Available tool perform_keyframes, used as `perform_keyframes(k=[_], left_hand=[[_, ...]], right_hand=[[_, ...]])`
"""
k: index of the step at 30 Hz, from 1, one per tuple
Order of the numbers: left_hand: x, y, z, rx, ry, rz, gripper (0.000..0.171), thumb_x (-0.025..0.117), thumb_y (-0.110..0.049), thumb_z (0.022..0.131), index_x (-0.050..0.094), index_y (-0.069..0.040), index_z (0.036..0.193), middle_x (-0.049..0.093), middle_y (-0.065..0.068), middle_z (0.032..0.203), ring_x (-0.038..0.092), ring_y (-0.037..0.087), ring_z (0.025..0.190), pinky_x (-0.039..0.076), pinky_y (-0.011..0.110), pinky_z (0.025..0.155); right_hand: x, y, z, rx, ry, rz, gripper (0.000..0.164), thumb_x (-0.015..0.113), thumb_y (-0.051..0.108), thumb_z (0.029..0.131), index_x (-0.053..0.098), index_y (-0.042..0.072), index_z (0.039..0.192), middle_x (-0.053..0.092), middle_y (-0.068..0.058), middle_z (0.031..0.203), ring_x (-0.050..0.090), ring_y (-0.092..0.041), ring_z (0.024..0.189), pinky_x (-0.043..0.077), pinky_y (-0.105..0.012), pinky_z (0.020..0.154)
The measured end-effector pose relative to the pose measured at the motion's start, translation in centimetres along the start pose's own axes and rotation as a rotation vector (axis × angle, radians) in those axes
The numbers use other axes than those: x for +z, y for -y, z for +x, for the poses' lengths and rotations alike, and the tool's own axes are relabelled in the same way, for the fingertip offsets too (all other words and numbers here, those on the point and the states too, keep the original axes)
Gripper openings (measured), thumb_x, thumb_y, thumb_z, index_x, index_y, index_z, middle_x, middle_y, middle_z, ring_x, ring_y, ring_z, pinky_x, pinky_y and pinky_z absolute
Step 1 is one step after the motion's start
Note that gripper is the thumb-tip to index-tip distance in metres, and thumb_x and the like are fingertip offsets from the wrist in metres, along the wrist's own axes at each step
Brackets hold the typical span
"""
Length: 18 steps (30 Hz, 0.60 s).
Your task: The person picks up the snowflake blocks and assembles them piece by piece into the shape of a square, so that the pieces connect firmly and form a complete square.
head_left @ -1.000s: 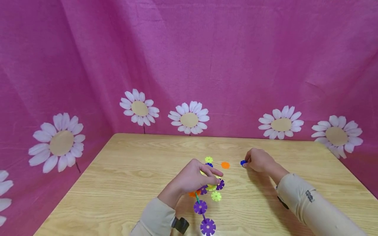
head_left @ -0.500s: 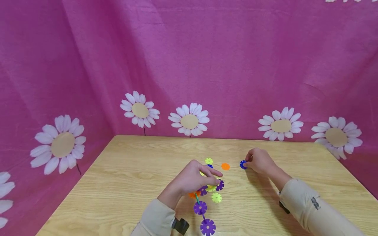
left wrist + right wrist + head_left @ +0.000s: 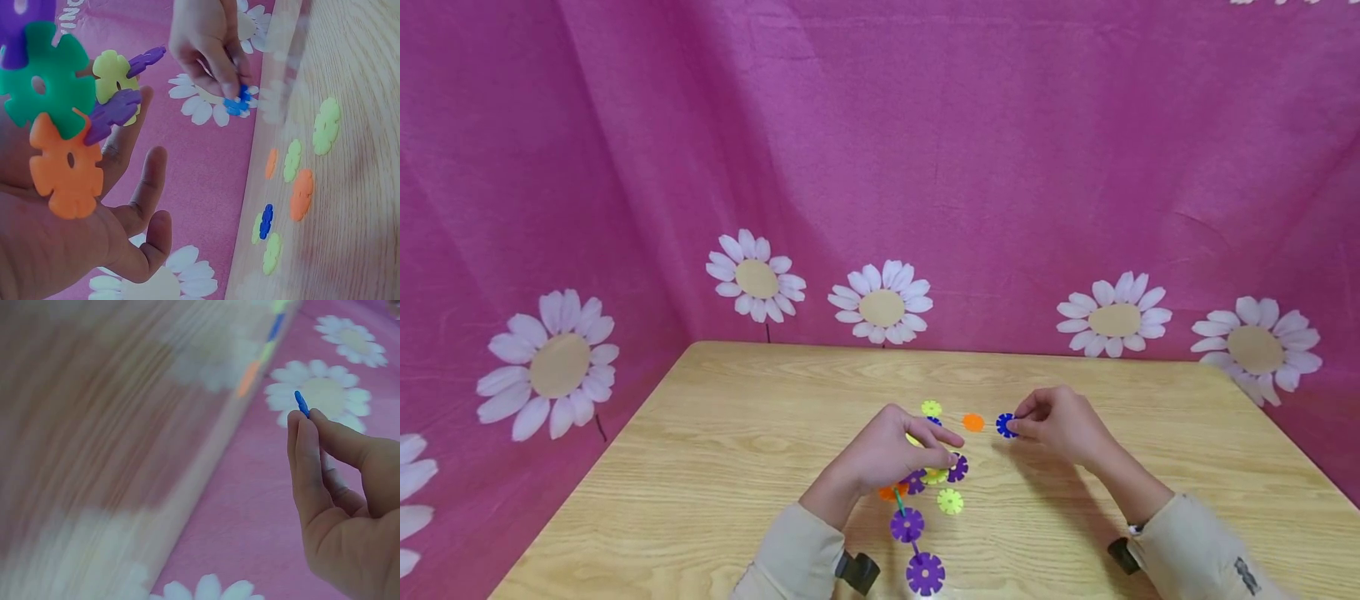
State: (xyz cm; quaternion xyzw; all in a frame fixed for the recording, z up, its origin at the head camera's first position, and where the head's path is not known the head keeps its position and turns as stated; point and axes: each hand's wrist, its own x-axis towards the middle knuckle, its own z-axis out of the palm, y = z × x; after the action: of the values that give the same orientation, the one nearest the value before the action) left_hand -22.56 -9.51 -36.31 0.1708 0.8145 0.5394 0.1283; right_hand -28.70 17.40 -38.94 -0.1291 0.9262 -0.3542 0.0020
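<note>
My left hand (image 3: pixel 883 454) holds a chain of notched plastic interlocking discs over the table, thumb and index finger at its yellow and purple end. Purple discs (image 3: pixel 907 525) of the chain hang toward the near side. Up close in the left wrist view, a green disc (image 3: pixel 47 81) and an orange disc (image 3: pixel 65 169) are slotted together, and the other fingers stand apart from the chain. To the right, my right hand (image 3: pixel 1063 425) pinches a single blue disc (image 3: pixel 1005 425) between thumb and fingertips. That disc shows edge-on in the right wrist view.
Loose discs lie on the wooden table (image 3: pixel 760 408): an orange one (image 3: pixel 973 422) between the hands, a yellow-green one (image 3: pixel 932 407) farther back, another yellow-green one (image 3: pixel 950 501) nearer. A dark blue one (image 3: pixel 266 222) lies among them. A pink daisy-print cloth (image 3: pixel 985 167) stands behind.
My right hand has drawn the blue disc a little left and nearer, turning its face into view. My left hand and the chain have stayed nearly still.
</note>
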Motion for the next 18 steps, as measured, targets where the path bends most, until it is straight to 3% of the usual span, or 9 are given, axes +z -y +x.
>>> perform_keyframes(k=[8,15,18], left_hand=[[0.1,0.0,0.1,0.001,0.008,0.006,0.015,0.075,-0.018,0.086,0.081,-0.01,0.075,0.077,-0.008,0.104,0.061,0.015,0.121,0.045,0.045,0.104],[0.1,0.0,0.1,0.007,0.003,-0.001,0.013,0.076,-0.018,0.086,0.082,-0.01,0.078,0.077,-0.003,0.105,0.062,0.014,0.117,0.043,0.05,0.107],[0.1,0.0,0.0,0.011,0.004,0.002,0.013,0.077,-0.018,0.086,0.082,-0.008,0.079,0.077,0.0,0.106,0.063,0.014,0.116,0.042,0.051,0.107]], right_hand=[[0.1,2.3,-2.9,-0.006,0.093,0.278,0.021,0.075,0.013,0.089,0.07,-0.003,0.101,0.071,-0.007,0.082,0.071,-0.018,0.075,0.06,-0.031,0.067],[0.4,3.7,-4.2,-0.059,0.198,0.423,0.03,0.074,0.012,0.089,0.067,-0.009,0.11,0.07,-0.011,0.085,0.074,-0.021,0.079,0.061,-0.034,0.073],[0.3,4.4,-4.7,-0.041,0.24,0.473,0.032,0.074,0.012,0.089,0.067,-0.008,0.113,0.069,-0.011,0.086,0.074,-0.024,0.083,0.061,-0.036,0.075]])
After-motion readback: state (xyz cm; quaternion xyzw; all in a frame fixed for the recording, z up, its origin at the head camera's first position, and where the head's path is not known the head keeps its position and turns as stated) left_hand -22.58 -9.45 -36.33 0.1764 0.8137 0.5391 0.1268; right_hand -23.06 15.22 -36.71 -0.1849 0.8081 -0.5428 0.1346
